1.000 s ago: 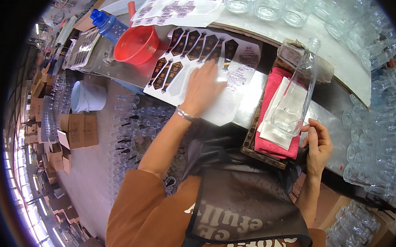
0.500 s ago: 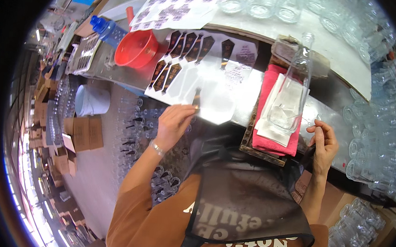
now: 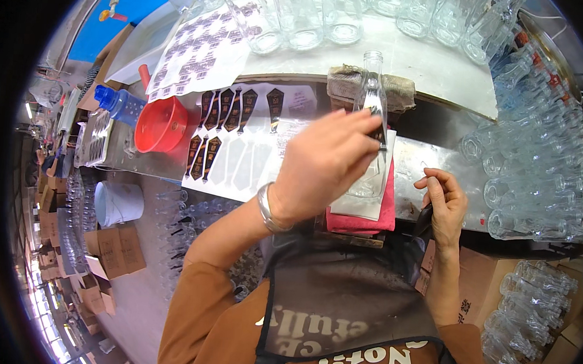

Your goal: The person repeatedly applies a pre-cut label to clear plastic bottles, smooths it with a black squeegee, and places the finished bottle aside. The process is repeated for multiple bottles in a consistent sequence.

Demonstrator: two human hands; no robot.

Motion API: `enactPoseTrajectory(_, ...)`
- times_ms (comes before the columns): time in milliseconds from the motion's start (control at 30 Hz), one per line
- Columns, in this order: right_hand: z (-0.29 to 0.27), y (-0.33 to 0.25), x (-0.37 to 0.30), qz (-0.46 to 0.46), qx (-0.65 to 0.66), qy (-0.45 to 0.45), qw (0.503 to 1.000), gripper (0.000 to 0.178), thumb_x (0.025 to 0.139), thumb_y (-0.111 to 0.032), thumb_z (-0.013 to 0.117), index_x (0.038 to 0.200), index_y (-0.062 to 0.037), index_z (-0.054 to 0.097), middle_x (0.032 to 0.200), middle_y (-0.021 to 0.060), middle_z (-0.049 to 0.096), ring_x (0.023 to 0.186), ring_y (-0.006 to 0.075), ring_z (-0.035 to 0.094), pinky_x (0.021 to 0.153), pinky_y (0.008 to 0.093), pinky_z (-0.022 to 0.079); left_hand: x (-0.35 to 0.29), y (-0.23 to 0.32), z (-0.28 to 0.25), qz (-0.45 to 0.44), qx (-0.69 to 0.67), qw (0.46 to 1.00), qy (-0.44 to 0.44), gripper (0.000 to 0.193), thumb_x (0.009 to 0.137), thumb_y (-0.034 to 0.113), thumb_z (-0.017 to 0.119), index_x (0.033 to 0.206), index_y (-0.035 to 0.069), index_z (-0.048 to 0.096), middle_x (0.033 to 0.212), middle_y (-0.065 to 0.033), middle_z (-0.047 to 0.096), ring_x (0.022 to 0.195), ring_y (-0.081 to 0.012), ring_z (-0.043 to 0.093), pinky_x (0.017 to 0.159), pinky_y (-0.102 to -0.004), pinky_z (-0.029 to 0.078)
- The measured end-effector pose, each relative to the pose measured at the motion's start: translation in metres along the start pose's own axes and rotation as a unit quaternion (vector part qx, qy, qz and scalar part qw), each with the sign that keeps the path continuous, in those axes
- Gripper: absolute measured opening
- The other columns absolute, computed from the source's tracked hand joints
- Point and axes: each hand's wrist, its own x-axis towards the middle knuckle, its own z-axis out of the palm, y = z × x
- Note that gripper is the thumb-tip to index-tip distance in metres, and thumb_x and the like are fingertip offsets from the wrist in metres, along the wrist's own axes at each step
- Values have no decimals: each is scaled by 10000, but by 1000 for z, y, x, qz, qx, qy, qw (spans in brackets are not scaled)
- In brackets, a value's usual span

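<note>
A clear glass bottle [image 3: 372, 71] lies on its side, neck away from me, on a folded white cloth [image 3: 353, 207] over a pink towel [image 3: 387, 210]. My left hand [image 3: 320, 162] reaches over the bottle, its fingers pinching a small black label [image 3: 378, 130] at the bottle's upper part. Whether the label touches the glass I cannot tell. To the right of the bottle, my right hand [image 3: 447, 206] is curled around a dark flat piece [image 3: 424, 222]. On the left lies a sheet of black tie-shaped labels [image 3: 248, 105], with several blank spots.
Behind the bottle's neck is a worn cloth-wrapped block [image 3: 339, 84]. A red bowl [image 3: 161, 126] and a blue bottle [image 3: 119, 104] stand at the left. Glass bottles crowd the back shelf [image 3: 435, 87] and the right side; a white bucket [image 3: 119, 204] is on the floor.
My left hand has carried the label from the sheet rightward to the bottle. The view has shifted, and my right hand stays beside the bottle with the dark piece.
</note>
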Motion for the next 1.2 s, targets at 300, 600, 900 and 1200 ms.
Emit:
enactPoseTrajectory(300,28,-28,33,-5,-5,-53,999,273,999,-157,608,1179,45,637,972,77,720,653,51,539,601,207,446,-29,-12,5,-62,-174,983,-1,245,803,145,786,1022,62,711,1475,-284,472,1351,-436,495,1095,-462,433)
enactPoseTrajectory(600,65,-53,102,23,-61,-144,987,485,961,-340,657,1177,93,635,1031,162,734,881,150,667,772,285,535,-17,-22,33,-228,-268,936,9,552,883,145,732,1412,117,578,1534,-248,401,1285,-340,567,947,-377,537)
enactPoseTrajectory(900,69,-48,91,24,-42,-129,991,521,932,-297,693,1239,111,591,1114,230,704,1000,228,694,838,320,545,-22,-24,37,-184,-210,960,9,602,848,123,761,1418,109,568,1524,-243,415,1172,-337,615,887,-366,551)
enactPoseTrajectory(1200,72,-50,100,12,-67,-101,993,396,938,-298,683,1067,77,688,934,179,749,875,163,708,755,286,543,-14,-28,38,-209,-223,952,8,606,852,93,746,1428,107,558,1486,-206,455,1175,-315,603,847,-352,567)
